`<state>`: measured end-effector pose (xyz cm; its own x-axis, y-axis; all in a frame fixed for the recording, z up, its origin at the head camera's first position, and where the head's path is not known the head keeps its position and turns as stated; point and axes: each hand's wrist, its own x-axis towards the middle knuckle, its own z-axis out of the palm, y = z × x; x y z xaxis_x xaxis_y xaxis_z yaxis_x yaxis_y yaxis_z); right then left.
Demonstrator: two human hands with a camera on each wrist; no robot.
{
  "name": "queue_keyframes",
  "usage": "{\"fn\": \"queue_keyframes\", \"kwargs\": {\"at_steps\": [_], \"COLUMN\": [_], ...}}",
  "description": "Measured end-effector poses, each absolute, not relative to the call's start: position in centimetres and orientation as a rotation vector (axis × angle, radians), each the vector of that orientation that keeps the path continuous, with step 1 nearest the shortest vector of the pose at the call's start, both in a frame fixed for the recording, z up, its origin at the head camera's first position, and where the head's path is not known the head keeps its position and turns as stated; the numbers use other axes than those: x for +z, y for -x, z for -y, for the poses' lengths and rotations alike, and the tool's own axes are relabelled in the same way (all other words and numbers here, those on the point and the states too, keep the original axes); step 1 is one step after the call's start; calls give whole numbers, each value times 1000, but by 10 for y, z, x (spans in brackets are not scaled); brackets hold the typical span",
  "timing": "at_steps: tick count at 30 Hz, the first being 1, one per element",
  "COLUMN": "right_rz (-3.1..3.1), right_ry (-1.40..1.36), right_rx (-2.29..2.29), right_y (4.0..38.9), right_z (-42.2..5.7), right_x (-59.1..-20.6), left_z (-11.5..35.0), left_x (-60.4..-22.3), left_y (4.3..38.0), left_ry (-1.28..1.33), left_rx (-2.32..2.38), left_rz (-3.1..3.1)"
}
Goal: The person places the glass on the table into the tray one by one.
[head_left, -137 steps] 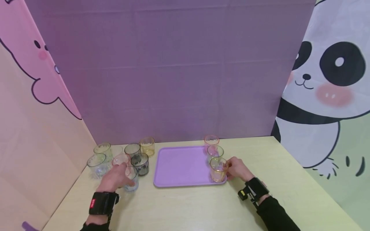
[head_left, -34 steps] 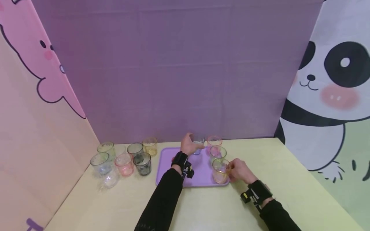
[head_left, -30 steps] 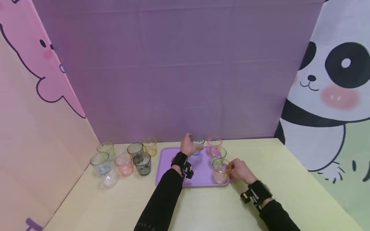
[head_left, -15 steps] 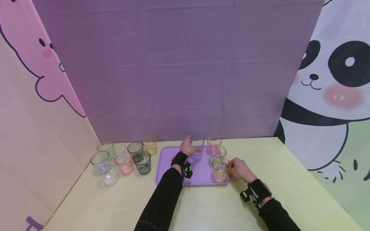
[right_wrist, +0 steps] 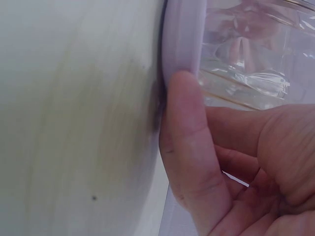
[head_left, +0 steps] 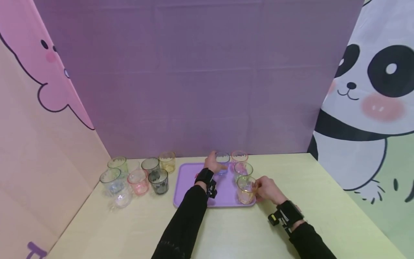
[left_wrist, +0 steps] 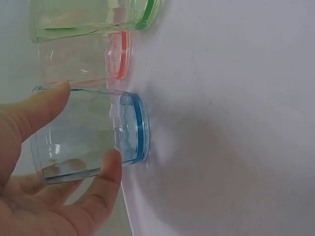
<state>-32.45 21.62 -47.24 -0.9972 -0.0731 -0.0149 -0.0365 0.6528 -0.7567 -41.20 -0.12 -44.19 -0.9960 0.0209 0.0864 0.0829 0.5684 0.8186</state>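
Observation:
Towards the back of the purple tray, my left hand holds a clear drinking glass with a blue band. Thumb and fingers lie on opposite sides of it; its base is at the tray surface. At the tray's front right corner, my right hand grips the rim between its digits, close beside an amber-rimmed glass. Behind that stand a green-rimmed glass and a pink-rimmed glass, forming a row along the tray's right side.
Left of the tray stand several glasses: a pink one, a dark grey one, another grey one, an amber one, a green one, a blue one and a clear one. A purple cloth hangs behind the table.
My left hand has carried the blue glass from the left group to the tray's back, then lowered it beside the pink-rimmed glass. My right hand has stayed at the tray's corner.

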Motion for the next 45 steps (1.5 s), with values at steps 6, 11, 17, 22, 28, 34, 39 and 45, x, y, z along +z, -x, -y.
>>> {"fn": "queue_keyframes", "kwargs": {"at_steps": [6,11,17,22,28,34,39,45], "right_rz": [-2795,-2777,-2795,-2788,-2777,-2772,-2771,-2787], "right_ry": [84,77,74,75,79,64,63,44], "right_rx": [-1296,-1309,-1286,-1292,-1304,-1307,-1307,-1291], "right_y": [324,325,325,323,324,325,325,325], "right_z": [-215,-214,-214,-215,-215,-215,-215,-216], "right_x": [-472,-472,-472,-472,-472,-472,-472,-472], "left_z": [0,1,2,1,2,4,8,18], "left_x": [-445,-446,-445,-447,-448,-447,-441,-436], "left_y": [413,412,413,412,410,412,412,405], "left_ry": [104,122,136,131,135,160,189,239], "left_rx": [-1411,-1398,-1396,-1363,-1371,-1373,-1339,-1330], "left_rz": [2698,2700,2700,2728,2736,2732,2764,2773]}}
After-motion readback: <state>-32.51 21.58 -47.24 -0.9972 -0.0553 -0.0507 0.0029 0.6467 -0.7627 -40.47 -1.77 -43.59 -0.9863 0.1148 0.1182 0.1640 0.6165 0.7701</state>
